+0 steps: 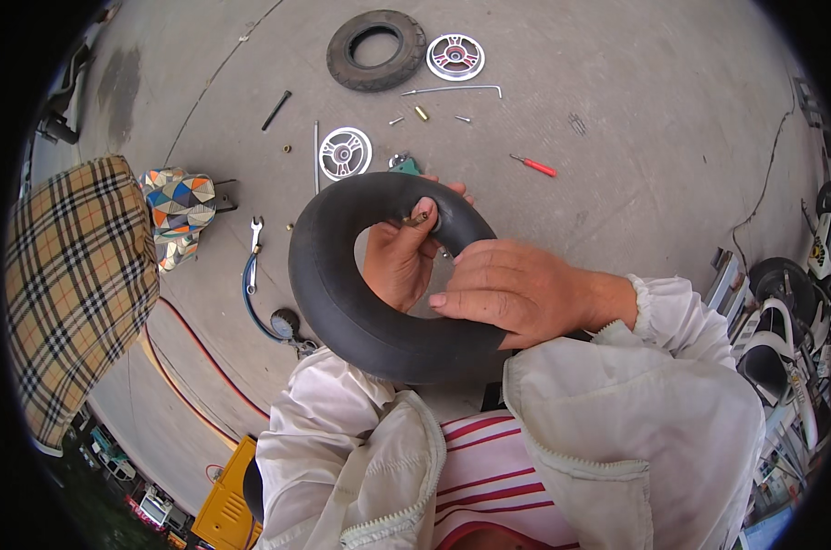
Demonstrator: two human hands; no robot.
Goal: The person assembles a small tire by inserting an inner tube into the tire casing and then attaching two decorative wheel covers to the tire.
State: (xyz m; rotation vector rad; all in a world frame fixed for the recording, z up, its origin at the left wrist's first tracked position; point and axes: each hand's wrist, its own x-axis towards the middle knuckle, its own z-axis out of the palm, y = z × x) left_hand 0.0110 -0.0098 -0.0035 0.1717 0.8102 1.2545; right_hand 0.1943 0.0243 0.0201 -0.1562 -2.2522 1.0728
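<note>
A plump black inner tube (333, 302) is held up in front of me above the concrete floor. My left hand (401, 261) reaches through its hole from below and grips the far side, the thumb beside a brass valve stem (419, 219) and fingertips showing past the outer edge. Over the right side of the tube my right hand (525, 289) is wrapped, fingers curled into the hole. Between the hands a small metal piece (445, 253) shows, too small to name.
A tyre (342, 50), two wheel rims (456, 58) (346, 153), a red screwdriver (534, 165), a bent rod (452, 90) and a bolt (276, 110) lie beyond. To the left are a wrench (255, 257), a pressure gauge (285, 323) and a plaid-covered seat (85, 293). Parts crowd the right edge.
</note>
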